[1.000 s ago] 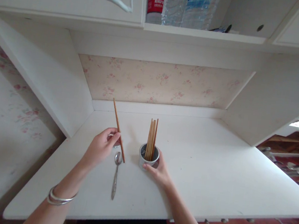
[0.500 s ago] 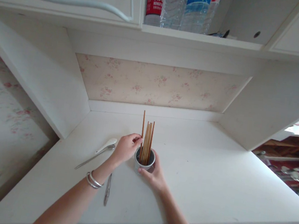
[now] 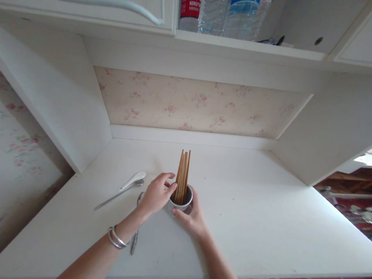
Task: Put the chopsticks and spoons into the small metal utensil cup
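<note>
A small grey cup [image 3: 179,207] stands on the white counter, with several brown wooden chopsticks [image 3: 183,173] upright in it. My right hand [image 3: 193,216] wraps round the cup's right and near side, thumb in front. My left hand [image 3: 159,192] is at the cup's left rim, thumb and index finger apart beside the chopsticks. Its fingertips come close to the leftmost chopstick; whether they touch it is hard to see. To the left lie a white spoon [image 3: 133,181] and a long-handled metal spoon [image 3: 119,194]. Another metal spoon [image 3: 134,242] is partly hidden by my left forearm.
The white counter [image 3: 264,220] has a panel on each side and a floral back wall [image 3: 190,104]. Overhead, a cabinet shelf [image 3: 250,45] holds several plastic bottles [image 3: 214,8]. Metal utensils [image 3: 365,218] show beyond the counter at right.
The leftmost chopstick, held higher by my left hand before, has gone down into the cup level with the others. My left fingers have spread apart. My right hand has stayed on the cup.
</note>
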Available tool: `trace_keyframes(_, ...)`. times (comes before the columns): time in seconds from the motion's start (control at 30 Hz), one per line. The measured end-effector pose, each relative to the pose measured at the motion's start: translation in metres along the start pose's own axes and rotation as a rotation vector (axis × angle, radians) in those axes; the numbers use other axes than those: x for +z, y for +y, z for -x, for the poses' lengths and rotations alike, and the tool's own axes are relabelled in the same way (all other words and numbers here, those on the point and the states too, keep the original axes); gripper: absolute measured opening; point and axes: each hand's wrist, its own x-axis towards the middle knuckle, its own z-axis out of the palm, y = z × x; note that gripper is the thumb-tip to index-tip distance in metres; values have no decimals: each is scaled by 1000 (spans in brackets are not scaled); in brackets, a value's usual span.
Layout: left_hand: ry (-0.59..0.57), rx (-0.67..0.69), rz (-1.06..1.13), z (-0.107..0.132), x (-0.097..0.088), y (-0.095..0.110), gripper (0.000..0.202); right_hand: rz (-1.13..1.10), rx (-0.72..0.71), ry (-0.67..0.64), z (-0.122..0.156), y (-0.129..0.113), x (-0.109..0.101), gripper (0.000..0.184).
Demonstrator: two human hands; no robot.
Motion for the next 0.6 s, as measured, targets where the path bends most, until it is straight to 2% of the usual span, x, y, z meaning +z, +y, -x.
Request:
trace_keyframes(0.17, 1, -113, 173, 9, 4, -2, 29, 43, -5, -5, 0, -1, 1, 79)
trace_keyframes(0.3, -1, -187, 410, 30, 13, -4, 47, 74, -4, -5, 1, -6, 3, 76)
trace_keyframes(0.43, -37, -147, 645, 52, 28, -5, 69, 163, 23, 25, 2, -5, 1, 70)
trace_keyframes(0.6, 38, -134, 741, 58, 47, -4, 68, 206, 25, 48, 4, 0, 2, 72)
